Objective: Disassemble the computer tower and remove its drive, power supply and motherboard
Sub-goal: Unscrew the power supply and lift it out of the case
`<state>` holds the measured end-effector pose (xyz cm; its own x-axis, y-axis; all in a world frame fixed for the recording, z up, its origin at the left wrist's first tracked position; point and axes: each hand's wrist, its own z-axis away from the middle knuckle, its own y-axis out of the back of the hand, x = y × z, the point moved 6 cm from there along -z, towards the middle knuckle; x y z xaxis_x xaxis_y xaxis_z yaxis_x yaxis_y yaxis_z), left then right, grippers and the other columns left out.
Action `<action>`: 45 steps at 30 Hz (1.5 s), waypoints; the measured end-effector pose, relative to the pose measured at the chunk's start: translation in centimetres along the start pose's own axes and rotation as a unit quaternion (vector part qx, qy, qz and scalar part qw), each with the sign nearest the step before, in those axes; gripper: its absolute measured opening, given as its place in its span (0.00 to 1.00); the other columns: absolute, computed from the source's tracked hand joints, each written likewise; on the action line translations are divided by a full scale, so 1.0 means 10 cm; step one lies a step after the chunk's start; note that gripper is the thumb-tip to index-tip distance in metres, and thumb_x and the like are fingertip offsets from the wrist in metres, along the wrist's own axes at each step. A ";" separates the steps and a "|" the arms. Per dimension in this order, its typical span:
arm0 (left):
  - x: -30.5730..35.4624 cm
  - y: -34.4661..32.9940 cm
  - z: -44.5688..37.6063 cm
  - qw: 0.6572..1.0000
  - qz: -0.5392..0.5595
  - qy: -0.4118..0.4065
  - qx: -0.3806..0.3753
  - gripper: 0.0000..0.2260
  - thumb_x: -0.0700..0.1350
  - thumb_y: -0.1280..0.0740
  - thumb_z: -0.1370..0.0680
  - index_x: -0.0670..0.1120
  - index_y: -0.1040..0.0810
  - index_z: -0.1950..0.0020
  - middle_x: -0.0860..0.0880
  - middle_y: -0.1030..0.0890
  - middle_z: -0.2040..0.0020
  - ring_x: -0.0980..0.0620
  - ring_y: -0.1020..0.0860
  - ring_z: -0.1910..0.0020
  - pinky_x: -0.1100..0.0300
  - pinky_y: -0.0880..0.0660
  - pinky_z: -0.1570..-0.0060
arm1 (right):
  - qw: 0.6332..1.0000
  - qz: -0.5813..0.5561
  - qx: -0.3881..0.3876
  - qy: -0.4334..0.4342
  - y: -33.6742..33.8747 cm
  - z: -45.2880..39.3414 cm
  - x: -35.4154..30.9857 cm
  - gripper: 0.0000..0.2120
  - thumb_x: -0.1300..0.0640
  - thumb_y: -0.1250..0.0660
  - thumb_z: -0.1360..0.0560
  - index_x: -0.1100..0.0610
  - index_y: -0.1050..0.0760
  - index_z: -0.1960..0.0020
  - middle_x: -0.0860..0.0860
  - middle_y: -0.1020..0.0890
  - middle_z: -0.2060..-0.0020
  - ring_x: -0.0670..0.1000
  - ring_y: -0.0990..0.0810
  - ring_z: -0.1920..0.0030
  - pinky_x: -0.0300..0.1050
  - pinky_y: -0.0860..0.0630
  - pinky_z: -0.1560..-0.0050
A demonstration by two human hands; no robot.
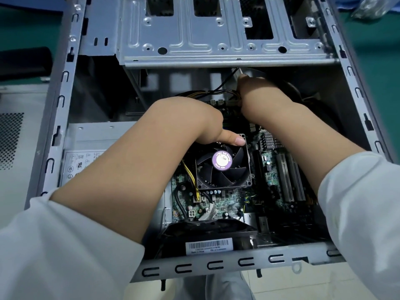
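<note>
Power supply [86, 156], a grey box with a label, is seen at the left of the open computer tower [65, 87], not yet removed. To its right, the left hand [194, 120] is rested on the top edge of the CPU fan [223, 167], thumb extended flat, its other fingers hidden beneath the palm. The motherboard [218, 202] lies below, seated in the case. Further right, the right hand [257, 94] is reached under the drive cage [216, 35] to the yellow-and-black cable bundle [218, 93]; whether its fingers are closed on the connector cannot be told. The plug is best drawn straight out by its housing, latch pressed, while the board is steadied; wires should not be tugged.
</note>
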<state>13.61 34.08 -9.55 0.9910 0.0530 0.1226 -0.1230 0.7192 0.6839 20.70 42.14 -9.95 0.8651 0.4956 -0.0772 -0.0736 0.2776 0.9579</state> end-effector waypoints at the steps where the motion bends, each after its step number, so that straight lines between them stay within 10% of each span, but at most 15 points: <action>1: 0.00 0.00 0.00 1.000 -0.003 0.000 0.000 0.37 0.71 0.48 0.29 0.40 0.28 0.41 0.49 0.35 0.65 0.49 0.33 0.63 0.55 0.37 0.54 | 1.000 -0.004 -0.001 -0.002 -0.01 0.00 0.00 0.17 0.68 0.40 0.26 0.65 0.34 0.37 0.63 0.24 0.42 0.63 0.25 0.42 0.45 0.35 0.56; 11: 0.02 0.02 0.02 1.000 -0.008 -0.004 0.000 0.30 0.71 0.48 0.28 0.44 0.33 0.52 0.49 0.35 0.66 0.47 0.33 0.62 0.55 0.36 0.54 | 1.000 -0.014 0.020 0.002 -0.02 0.02 0.01 0.19 0.69 0.41 0.26 0.66 0.36 0.35 0.63 0.23 0.45 0.63 0.24 0.45 0.45 0.35 0.58; 18: 0.02 0.00 0.03 1.000 -0.006 -0.003 -0.006 0.38 0.70 0.48 0.27 0.38 0.30 0.35 0.41 0.27 0.45 0.45 0.33 0.54 0.55 0.37 0.52 | 0.999 -0.021 0.011 -0.023 -0.06 0.04 0.03 0.22 0.69 0.40 0.27 0.62 0.37 0.34 0.61 0.25 0.43 0.63 0.25 0.43 0.49 0.31 0.56; 26: 0.02 0.00 0.04 1.000 0.006 -0.008 -0.017 0.37 0.70 0.48 0.27 0.39 0.30 0.35 0.45 0.31 0.53 0.46 0.32 0.55 0.56 0.37 0.53 | 1.000 0.001 -0.016 0.021 -0.07 0.00 0.00 0.16 0.64 0.39 0.25 0.63 0.34 0.38 0.63 0.23 0.46 0.63 0.24 0.46 0.45 0.34 0.58; 32: 0.01 -0.02 0.04 1.000 -0.002 -0.007 -0.013 0.38 0.70 0.48 0.27 0.40 0.30 0.34 0.41 0.26 0.39 0.47 0.32 0.53 0.57 0.37 0.52 | 0.998 -0.058 -0.032 -0.007 -0.10 0.02 0.00 0.22 0.64 0.41 0.25 0.56 0.38 0.32 0.60 0.25 0.42 0.63 0.26 0.42 0.55 0.26 0.47; 45: 0.01 -0.01 0.03 1.000 0.009 -0.011 -0.007 0.37 0.70 0.47 0.27 0.40 0.29 0.36 0.42 0.26 0.46 0.46 0.31 0.54 0.56 0.36 0.53 | 0.999 -0.024 -0.036 -0.012 -0.05 0.05 -0.04 0.21 0.66 0.42 0.26 0.58 0.38 0.34 0.59 0.24 0.45 0.62 0.25 0.45 0.53 0.30 0.55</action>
<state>13.68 33.81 -9.39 0.9873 0.0517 0.1505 -0.1403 0.7285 0.6705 20.66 41.40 -10.24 0.8798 0.4611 -0.1159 -0.0658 0.3594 0.9309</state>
